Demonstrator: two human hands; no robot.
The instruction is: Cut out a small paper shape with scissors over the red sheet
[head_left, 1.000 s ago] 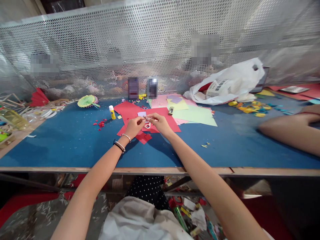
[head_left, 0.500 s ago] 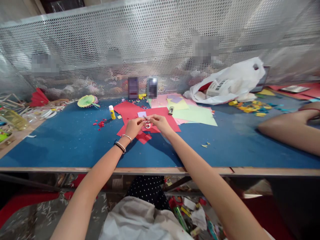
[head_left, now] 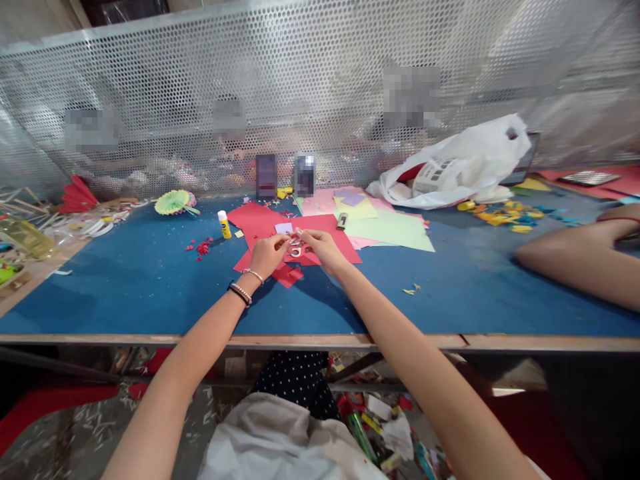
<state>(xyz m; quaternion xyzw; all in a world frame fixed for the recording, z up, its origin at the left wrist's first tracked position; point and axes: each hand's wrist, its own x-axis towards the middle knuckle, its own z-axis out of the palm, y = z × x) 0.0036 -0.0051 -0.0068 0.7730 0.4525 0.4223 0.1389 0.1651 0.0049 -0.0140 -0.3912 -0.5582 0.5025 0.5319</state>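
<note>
Both hands are over overlapping sheets of red paper (head_left: 255, 220) on the blue tabletop. My left hand (head_left: 269, 255) is closed, thumb and finger pinched on something too small to make out. My right hand (head_left: 320, 248) has its fingertips pinched close by, and what lies in them is also unclear. Between and just below the fingertips shows a small white curved piece (head_left: 296, 253), of a kind I cannot tell. A purple paper square (head_left: 283, 228) lies just beyond the hands. A small folded red scrap (head_left: 295, 274) rests in front of them.
A glue stick (head_left: 224, 225) stands upright left of the paper, near red scraps (head_left: 203, 248). A small sharpener-like object (head_left: 343, 221) and pastel sheets (head_left: 395, 230) lie right. A pleated paper fan (head_left: 173, 203), a white plastic bag (head_left: 455, 167) and another person's arm (head_left: 575, 250) surround the area.
My right fingertips have shifted slightly up and away from the left ones, opening a small gap. My left hand stays nearly in place.
</note>
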